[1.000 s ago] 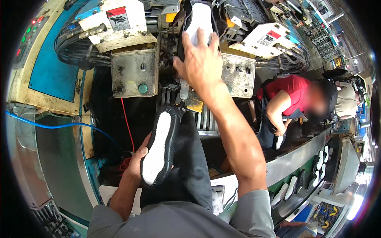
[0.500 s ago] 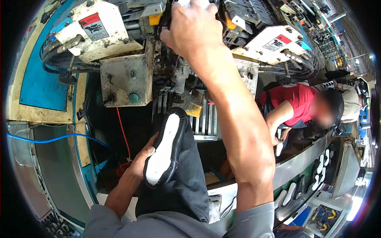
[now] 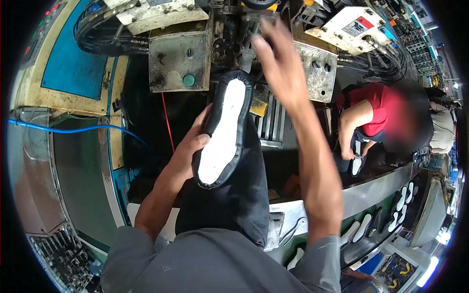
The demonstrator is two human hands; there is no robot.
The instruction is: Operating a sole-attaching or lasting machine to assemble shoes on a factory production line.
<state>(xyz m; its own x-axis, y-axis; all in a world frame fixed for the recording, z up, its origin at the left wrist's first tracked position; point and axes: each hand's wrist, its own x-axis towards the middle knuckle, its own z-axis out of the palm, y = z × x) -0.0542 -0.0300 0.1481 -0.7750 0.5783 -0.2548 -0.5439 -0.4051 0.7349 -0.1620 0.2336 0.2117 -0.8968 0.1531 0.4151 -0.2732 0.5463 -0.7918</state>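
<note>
My left hand [image 3: 192,149] is closed around the side of a black shoe upper [image 3: 247,97], its thumb on the rim. The upper is bottom side up, so its long white insole [image 3: 222,129] faces me, with the black edge gathered around it. It is held above my trouser leg, one end close to the machine. My right hand [image 3: 281,63], blurred by motion, is in front of the machine's middle with fingers apart and nothing visible in them. Above it, at the top edge, a round black part [image 3: 259,4] shows in the machine, cut off by the frame.
A grimy control box with a green button [image 3: 189,80] stands left of the machine's middle, another box [image 3: 315,71] to the right. A person in red [image 3: 373,110] works at the right holding a similar piece. Shoe pieces line a conveyor [image 3: 364,244]. A blue hose [image 3: 73,129] crosses the left.
My right hand has come away from the machine's top and back toward me. My left hand has lifted the shoe upper forward, closer to the machine. The view has shifted lower.
</note>
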